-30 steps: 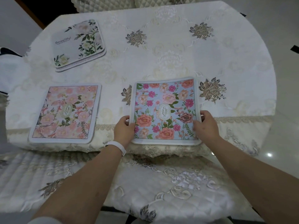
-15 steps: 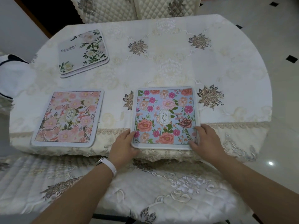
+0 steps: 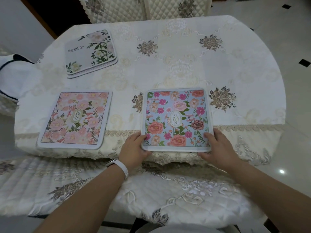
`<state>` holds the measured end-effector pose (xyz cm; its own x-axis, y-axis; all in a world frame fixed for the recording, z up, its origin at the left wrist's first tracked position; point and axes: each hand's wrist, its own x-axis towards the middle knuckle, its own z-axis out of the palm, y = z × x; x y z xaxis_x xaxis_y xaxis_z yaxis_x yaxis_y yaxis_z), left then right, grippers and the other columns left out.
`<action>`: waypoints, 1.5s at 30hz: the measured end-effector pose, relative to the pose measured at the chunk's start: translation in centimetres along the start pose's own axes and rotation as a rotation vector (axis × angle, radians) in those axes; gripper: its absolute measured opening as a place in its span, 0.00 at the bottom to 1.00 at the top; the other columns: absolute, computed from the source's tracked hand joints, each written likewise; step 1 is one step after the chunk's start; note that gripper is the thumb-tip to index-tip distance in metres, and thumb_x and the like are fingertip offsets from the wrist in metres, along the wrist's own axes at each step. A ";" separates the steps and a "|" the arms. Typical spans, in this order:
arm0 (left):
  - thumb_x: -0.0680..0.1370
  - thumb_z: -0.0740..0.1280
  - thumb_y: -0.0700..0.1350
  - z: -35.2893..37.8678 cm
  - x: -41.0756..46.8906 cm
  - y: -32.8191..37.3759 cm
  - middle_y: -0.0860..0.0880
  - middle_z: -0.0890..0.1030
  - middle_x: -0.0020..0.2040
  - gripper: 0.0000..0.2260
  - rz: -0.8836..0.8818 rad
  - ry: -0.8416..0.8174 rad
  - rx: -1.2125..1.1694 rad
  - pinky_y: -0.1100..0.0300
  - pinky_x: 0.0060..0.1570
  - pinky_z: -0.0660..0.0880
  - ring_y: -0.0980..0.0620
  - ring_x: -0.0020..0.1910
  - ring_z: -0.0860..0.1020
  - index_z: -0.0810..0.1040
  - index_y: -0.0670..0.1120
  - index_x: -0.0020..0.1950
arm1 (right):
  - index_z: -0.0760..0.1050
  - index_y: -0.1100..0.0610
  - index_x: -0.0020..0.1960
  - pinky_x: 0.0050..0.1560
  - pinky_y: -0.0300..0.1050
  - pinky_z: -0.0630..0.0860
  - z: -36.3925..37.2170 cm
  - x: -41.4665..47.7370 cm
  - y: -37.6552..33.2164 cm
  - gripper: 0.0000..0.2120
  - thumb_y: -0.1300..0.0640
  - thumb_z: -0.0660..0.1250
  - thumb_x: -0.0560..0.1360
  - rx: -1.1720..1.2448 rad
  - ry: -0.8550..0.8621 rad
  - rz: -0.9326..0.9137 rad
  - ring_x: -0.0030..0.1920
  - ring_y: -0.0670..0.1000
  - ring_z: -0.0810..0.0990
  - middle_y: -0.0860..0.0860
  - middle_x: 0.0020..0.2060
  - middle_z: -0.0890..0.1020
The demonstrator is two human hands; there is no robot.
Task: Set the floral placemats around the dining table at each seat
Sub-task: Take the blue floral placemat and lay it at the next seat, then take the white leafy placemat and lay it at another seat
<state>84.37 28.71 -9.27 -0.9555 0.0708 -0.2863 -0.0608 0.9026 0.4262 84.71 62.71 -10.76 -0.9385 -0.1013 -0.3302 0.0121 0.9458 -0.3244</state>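
Both hands hold a blue placemat (image 3: 176, 118) lying flat at the near edge of the tabletop (image 3: 185, 64).
The left hand (image 3: 134, 147) and right hand (image 3: 218, 147) each keep a closed grip on a near corner. A pink placemat (image 3: 74, 118) lies apart to the left, with a white placemat stack (image 3: 91, 52) beyond.

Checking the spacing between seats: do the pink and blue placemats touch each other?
No, the pink placemat and the blue placemat lie apart, with a strip of bare tablecloth between them.
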 end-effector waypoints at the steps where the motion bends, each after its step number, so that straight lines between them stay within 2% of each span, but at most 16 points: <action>1: 0.69 0.74 0.55 0.0 0.0 0.0 0.47 0.68 0.73 0.33 0.001 -0.003 -0.006 0.51 0.72 0.59 0.47 0.72 0.63 0.70 0.50 0.72 | 0.60 0.50 0.73 0.69 0.58 0.68 0.0 0.0 0.0 0.43 0.32 0.68 0.64 0.003 0.000 0.003 0.71 0.59 0.63 0.57 0.73 0.61; 14: 0.70 0.74 0.54 0.3 0.3 -0.3 0.49 0.67 0.74 0.31 0.016 0.015 -0.034 0.50 0.73 0.59 0.47 0.72 0.62 0.70 0.52 0.72 | 0.66 0.53 0.70 0.65 0.57 0.70 -0.2 0.0 0.2 0.41 0.37 0.74 0.64 0.027 0.052 0.011 0.67 0.59 0.68 0.58 0.69 0.66; 26: 0.72 0.72 0.54 0.4 0.3 -0.8 0.49 0.68 0.74 0.30 0.026 0.000 -0.015 0.50 0.72 0.61 0.46 0.72 0.62 0.71 0.51 0.72 | 0.64 0.52 0.72 0.68 0.57 0.69 -0.8 -0.5 -0.3 0.40 0.37 0.73 0.66 0.035 0.022 0.036 0.69 0.57 0.66 0.56 0.71 0.63; 30: 0.71 0.72 0.56 0.3 0.3 -0.7 0.49 0.68 0.73 0.30 0.027 0.000 -0.032 0.50 0.71 0.62 0.47 0.72 0.63 0.70 0.51 0.72 | 0.67 0.52 0.70 0.68 0.52 0.69 -2.1 -0.6 -0.8 0.36 0.40 0.74 0.67 0.131 0.000 0.064 0.67 0.55 0.68 0.53 0.69 0.65; 36: 0.74 0.69 0.57 -0.8 0.2 0.1 0.48 0.68 0.72 0.30 -0.026 0.011 -0.137 0.47 0.69 0.65 0.46 0.70 0.65 0.65 0.50 0.73 | 0.67 0.54 0.71 0.64 0.48 0.69 -4.9 -1.7 -0.8 0.28 0.44 0.67 0.75 0.191 -0.001 0.100 0.66 0.52 0.71 0.51 0.69 0.67; 42: 0.77 0.67 0.51 -4.4 -0.4 4.2 0.48 0.69 0.72 0.26 0.129 0.105 -0.065 0.48 0.68 0.65 0.46 0.70 0.66 0.66 0.48 0.74 | 0.69 0.53 0.69 0.56 0.41 0.67 -7.8 -2.9 -0.4 0.23 0.48 0.66 0.77 0.233 0.100 0.063 0.63 0.49 0.72 0.49 0.67 0.70; 45: 0.76 0.66 0.52 -5.8 -0.9 7.6 0.48 0.71 0.71 0.23 0.237 0.206 0.137 0.45 0.67 0.66 0.46 0.69 0.69 0.70 0.49 0.71 | 0.71 0.54 0.67 0.53 0.42 0.68 -9.8 -3.1 0.5 0.20 0.49 0.66 0.77 0.265 0.206 0.022 0.62 0.49 0.73 0.48 0.64 0.73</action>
<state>83.06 33.08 -0.83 -0.9776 0.2105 -0.0078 0.1957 0.9211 0.3365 84.20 66.52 -1.21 -0.9868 0.0080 -0.1619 0.0965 0.8315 -0.5471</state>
